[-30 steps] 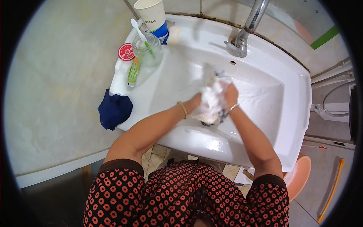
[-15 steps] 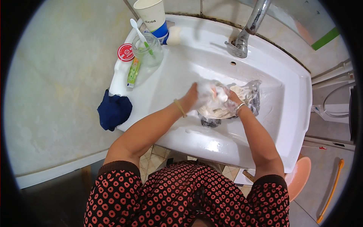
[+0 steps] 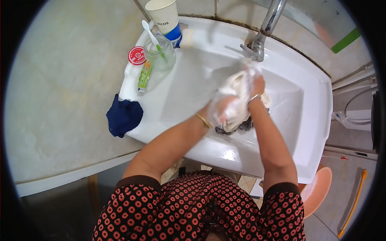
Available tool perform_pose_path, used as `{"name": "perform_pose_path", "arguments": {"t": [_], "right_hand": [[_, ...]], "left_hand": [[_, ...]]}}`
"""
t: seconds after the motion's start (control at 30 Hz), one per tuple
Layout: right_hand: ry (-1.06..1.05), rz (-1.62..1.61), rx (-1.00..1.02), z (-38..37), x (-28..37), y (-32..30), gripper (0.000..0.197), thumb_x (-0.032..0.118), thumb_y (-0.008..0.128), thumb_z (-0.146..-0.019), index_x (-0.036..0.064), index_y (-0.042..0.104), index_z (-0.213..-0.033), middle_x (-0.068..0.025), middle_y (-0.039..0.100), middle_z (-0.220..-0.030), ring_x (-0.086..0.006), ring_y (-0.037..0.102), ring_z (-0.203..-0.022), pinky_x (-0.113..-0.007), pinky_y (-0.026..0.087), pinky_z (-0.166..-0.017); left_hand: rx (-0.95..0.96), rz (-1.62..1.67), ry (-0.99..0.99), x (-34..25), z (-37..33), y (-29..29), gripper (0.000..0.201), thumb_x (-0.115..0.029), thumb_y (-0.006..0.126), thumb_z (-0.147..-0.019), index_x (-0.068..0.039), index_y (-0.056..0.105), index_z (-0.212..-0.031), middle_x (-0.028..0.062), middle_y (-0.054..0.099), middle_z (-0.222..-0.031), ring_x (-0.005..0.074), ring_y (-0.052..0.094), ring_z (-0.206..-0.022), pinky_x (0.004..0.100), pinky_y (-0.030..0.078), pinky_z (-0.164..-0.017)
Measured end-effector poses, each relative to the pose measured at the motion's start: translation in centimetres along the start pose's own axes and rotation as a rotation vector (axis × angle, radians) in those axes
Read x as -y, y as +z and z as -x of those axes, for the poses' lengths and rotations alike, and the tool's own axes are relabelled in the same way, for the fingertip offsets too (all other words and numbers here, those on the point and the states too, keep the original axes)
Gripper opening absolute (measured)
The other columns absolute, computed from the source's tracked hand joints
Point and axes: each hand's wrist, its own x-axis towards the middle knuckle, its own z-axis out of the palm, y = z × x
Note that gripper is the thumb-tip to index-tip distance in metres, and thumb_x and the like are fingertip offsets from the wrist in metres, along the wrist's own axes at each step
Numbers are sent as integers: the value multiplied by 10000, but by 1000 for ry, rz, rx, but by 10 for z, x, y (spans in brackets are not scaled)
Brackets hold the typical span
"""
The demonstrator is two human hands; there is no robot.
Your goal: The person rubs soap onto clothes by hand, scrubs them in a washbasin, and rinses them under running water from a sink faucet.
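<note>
Sleeves with red rings on black [image 3: 161,209] sit at the bottom, and two bare arms reach up from them over the white sink [image 3: 305,104]. Left hand [image 3: 223,108] has a thin gold bangle [image 3: 204,120] on its wrist. Its fingers are curled tight around a wet, soapy pale cloth [image 3: 237,90]. Right hand [image 3: 257,86] is closed on the same cloth from the other side, and it has a thin band at the wrist too. Both hands look blurry. The cloth is bunched up between them, over the middle of the sink bowl, just above the dark drain [image 3: 237,127].

A dark blue cloth [image 3: 124,116] lies on the left edge of the sink, hanging onto the pale counter [image 3: 60,88]. Farther up that edge lie a small green tube [image 3: 144,76] and a round red lid [image 3: 136,55]. Next to them is a clear glass jar [image 3: 161,54] with a toothbrush [image 3: 152,37] in it. Behind the jar stands a paper cup [image 3: 164,18]. The metal tap [image 3: 267,28] rises at the far side of the sink, near the hands.
</note>
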Motion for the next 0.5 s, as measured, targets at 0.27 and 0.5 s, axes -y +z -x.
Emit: {"name": "perform_pose_path", "arguments": {"t": [0.27,0.5], "right_hand": [[-407,177,-116,79,14,35,297,363,518,-743,74,582,-762,-137,567,-642,-291,560,-603,-378,432,-568],[-412,396,-111,63,21,2,176,211,535,-706,56,567,-631,-130,519,-541,-298,513,-513,-374,407,-468]], "left_hand": [[-387,-421,-32,1,3,-17,363,-274,335,-856,-46,400,-1130,91,496,-1029,197,482,-973,328,374,-878],[-313,-151,102,4,-8,30,377,-366,405,-839,-65,447,-1062,71,509,-975,193,496,-933,336,398,-839]]}}
